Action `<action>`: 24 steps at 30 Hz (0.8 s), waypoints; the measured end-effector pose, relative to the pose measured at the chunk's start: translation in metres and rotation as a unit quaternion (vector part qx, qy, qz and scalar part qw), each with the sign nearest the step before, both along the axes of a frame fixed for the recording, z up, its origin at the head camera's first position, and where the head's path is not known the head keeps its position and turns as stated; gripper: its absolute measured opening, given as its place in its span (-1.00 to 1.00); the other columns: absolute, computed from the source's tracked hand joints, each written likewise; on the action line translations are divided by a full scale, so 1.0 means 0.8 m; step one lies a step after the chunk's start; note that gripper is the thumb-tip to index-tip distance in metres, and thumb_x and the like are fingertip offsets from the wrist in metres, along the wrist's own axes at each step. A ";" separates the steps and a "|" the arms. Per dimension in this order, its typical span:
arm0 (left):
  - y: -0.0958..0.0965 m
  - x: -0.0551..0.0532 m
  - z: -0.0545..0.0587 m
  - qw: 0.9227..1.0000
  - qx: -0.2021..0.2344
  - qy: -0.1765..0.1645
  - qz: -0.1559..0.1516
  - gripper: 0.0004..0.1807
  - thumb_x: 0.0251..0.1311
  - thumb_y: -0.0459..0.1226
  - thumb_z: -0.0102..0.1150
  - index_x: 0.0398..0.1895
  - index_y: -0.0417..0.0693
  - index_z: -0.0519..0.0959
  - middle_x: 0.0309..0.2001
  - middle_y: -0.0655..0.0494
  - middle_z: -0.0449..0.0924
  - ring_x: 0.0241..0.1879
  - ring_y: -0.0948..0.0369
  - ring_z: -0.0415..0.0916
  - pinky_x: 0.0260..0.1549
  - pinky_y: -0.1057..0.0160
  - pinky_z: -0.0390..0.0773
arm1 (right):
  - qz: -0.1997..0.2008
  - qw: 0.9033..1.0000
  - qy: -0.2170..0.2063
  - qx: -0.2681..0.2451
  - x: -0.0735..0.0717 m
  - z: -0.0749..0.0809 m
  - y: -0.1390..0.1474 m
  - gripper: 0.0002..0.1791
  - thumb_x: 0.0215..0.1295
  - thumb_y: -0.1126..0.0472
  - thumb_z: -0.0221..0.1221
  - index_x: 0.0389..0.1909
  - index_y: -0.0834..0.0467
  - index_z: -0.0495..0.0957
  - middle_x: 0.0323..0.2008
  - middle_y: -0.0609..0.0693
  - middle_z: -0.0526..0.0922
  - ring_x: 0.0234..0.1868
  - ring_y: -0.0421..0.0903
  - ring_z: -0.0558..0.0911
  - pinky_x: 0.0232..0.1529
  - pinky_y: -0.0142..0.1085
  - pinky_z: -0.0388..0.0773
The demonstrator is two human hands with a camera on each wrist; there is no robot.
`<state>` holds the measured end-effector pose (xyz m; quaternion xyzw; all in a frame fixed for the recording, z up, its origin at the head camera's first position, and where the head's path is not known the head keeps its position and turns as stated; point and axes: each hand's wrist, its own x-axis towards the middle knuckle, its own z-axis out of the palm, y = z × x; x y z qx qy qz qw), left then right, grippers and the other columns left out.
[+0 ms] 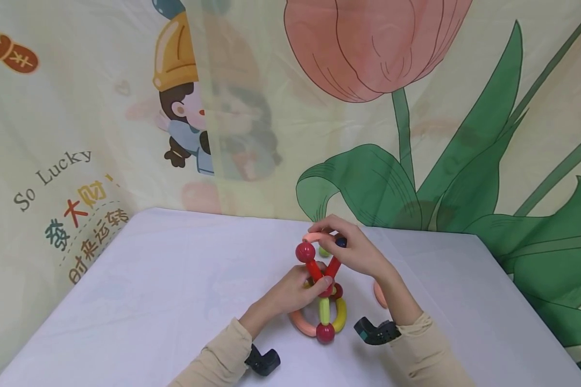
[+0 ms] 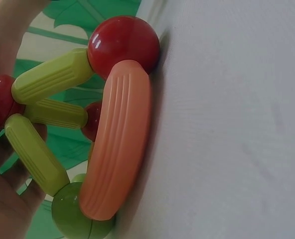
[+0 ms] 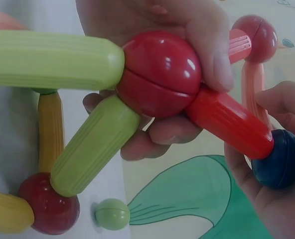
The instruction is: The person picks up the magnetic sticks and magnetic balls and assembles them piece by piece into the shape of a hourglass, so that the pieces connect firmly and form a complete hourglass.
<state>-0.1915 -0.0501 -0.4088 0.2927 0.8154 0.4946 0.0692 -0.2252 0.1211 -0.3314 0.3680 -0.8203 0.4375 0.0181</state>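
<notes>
A toy frame of magnetic building rods and balls stands upright on the white table. My left hand (image 1: 295, 290) grips it around the central red ball (image 3: 160, 72), thumb across the front. From that ball, light green rods (image 2: 36, 154) slope down to a base of curved rods, one peach (image 2: 120, 139) and one yellow (image 1: 340, 316). Two red rods (image 3: 232, 122) rise in a V, ending in an upper red ball (image 1: 305, 252) and a dark blue ball (image 3: 278, 159). My right hand (image 1: 355, 244) holds a curved peach rod (image 3: 252, 89) spanning these two balls, fingers also around the blue one.
A loose light green ball (image 3: 112, 214) rests on the table behind the frame. Another curved peach rod (image 1: 379, 294) lies to the right, partly behind my right forearm. Black wrist cameras (image 1: 376, 331) jut from both wrists. A printed cloth (image 1: 252, 188) hangs behind the table (image 1: 174, 301).
</notes>
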 end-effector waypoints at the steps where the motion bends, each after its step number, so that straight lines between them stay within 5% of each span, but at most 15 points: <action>1: 0.000 0.000 0.000 1.000 0.000 0.000 -0.001 -0.78 0.30 -0.08 0.01 -0.19 0.01 0.52 -0.32 0.18 0.67 -0.31 0.42 0.57 -0.22 0.39 0.54 | -0.001 1.000 0.000 0.003 0.004 0.004 -0.001 -0.72 0.28 0.30 0.14 0.01 0.09 0.50 -0.08 -0.04 0.57 -0.08 -0.09 0.56 -0.08 -0.27 0.54; 5: 0.000 0.000 -0.001 1.000 0.000 0.003 -0.004 -0.77 0.30 -0.08 0.01 -0.18 -0.01 0.52 -0.32 0.16 0.67 -0.31 0.41 0.56 -0.24 0.39 0.54 | 0.001 1.000 0.003 0.008 0.012 0.012 -0.001 -0.74 0.27 0.33 0.14 -0.02 0.18 0.52 -0.12 0.01 0.58 -0.12 -0.06 0.56 -0.12 -0.30 0.55; 15: 0.000 0.001 0.000 1.000 -0.003 -0.005 -0.003 -0.78 0.31 -0.08 0.00 -0.17 0.01 0.52 -0.32 0.16 0.67 -0.33 0.39 0.55 -0.25 0.40 0.53 | 0.015 1.000 0.008 -0.007 -0.011 -0.015 0.011 -0.74 0.30 0.24 0.15 0.00 0.02 0.52 -0.11 -0.11 0.58 -0.11 -0.12 0.57 -0.09 -0.30 0.55; 24: 0.000 -0.001 -0.005 0.997 0.047 -0.045 -0.036 -0.72 0.34 -0.10 -0.04 -0.04 -0.04 0.48 -0.15 0.00 0.66 -0.19 0.37 0.57 -0.08 0.36 0.51 | -0.015 0.999 -0.024 -0.029 -0.014 -0.015 0.002 -0.73 0.34 0.14 0.09 0.05 -0.03 0.48 -0.03 -0.03 0.57 -0.01 -0.12 0.54 -0.04 -0.22 0.54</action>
